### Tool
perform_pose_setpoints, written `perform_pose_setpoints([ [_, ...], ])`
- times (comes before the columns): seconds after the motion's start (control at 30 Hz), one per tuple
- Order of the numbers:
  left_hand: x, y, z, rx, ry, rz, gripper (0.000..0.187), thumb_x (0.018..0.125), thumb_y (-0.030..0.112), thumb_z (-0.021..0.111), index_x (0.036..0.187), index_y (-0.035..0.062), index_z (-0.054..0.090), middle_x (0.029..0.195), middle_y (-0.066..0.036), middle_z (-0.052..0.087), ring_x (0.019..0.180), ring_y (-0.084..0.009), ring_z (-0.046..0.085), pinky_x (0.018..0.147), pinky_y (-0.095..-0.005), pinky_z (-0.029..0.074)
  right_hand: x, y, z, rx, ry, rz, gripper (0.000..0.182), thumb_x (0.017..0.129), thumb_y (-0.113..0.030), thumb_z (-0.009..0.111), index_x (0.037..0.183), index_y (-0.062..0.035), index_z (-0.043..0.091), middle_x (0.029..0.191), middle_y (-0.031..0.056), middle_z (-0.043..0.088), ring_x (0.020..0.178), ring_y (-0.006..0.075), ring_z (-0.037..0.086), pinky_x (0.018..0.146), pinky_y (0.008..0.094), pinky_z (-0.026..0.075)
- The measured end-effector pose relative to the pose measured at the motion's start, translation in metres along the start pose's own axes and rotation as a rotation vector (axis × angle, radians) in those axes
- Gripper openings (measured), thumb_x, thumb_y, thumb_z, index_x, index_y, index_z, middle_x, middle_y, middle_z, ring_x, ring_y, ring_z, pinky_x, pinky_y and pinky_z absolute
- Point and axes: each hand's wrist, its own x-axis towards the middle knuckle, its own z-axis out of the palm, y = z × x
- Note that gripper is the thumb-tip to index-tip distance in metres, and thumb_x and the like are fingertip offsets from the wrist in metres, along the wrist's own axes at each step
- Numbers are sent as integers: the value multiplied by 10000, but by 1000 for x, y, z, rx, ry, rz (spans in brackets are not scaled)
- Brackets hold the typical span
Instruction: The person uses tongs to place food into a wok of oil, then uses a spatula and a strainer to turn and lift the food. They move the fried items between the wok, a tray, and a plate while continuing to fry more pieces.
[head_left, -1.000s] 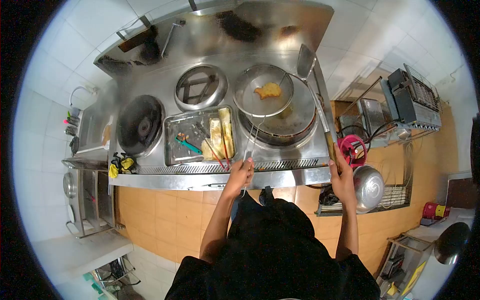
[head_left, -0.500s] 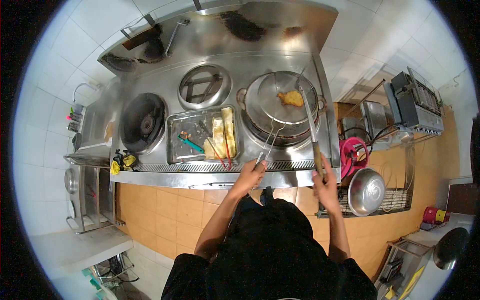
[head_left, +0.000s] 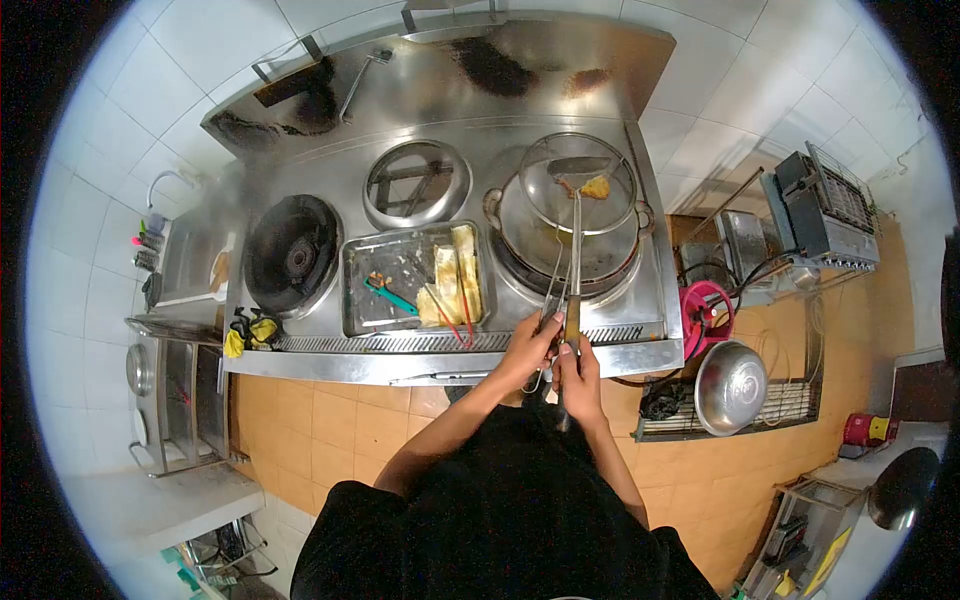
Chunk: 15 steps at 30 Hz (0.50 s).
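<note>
One golden-brown fried piece (head_left: pixel 597 187) in the round wire strainer (head_left: pixel 545 198), long axis roughly left to right, part of it tucked out of sight behind the spatula (head_left: pixel 575 265)! And that strainer sits out over the far half of the wok (head_left: pixel 605 258), its pronged handle angling back, leaning slightly left, to the left hand (head_left: pixel 530 348), fingers curled firmly round it. Spatula shaft nearly alongside, pointing away, blade turned crosswise above the mesh; whether it touches the piece, I can't tell. Right hand (head_left: pixel 580 383), just beside the left, wraps thumb and fingers round the spatula's handle. Left of the wok, a metal tray (head_left: pixel 372 258): pale yellow slabs (head_left: pixel 445 283), and a green-handled tool (head_left: pixel 392 296) lying slantwise.
</note>
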Motion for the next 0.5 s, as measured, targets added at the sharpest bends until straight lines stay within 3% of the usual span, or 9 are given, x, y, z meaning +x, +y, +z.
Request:
perform_pose_setpoints([
  [0.27,-20,2,-55,95,20,31,305,1020,345,509,983,48,567,694,29,475,527,-50,414,422,-229,308,-9,17,54,-131,43,-72,150,1031,-168,423,1086,-42,482,627,-13,453,509,61,413,473,229,374],
  [0.43,-50,-5,-125,236,95,113,300,1007,316,541,963,22,580,604,32,458,462,-58,408,391,-252,318,-16,47,96,-171,-47,-98,270,1026,-168,463,1253,-23,465,686,-22,460,564,49,422,496,216,381],
  [0.5,-75,3,-158,297,175,107,300,981,297,581,977,0,624,532,16,466,408,-80,440,375,-268,340,-18,52,115,-270,-106,-7,405,996,-194,527,1333,20,461,788,38,579,693,112,529,630,278,454],
])
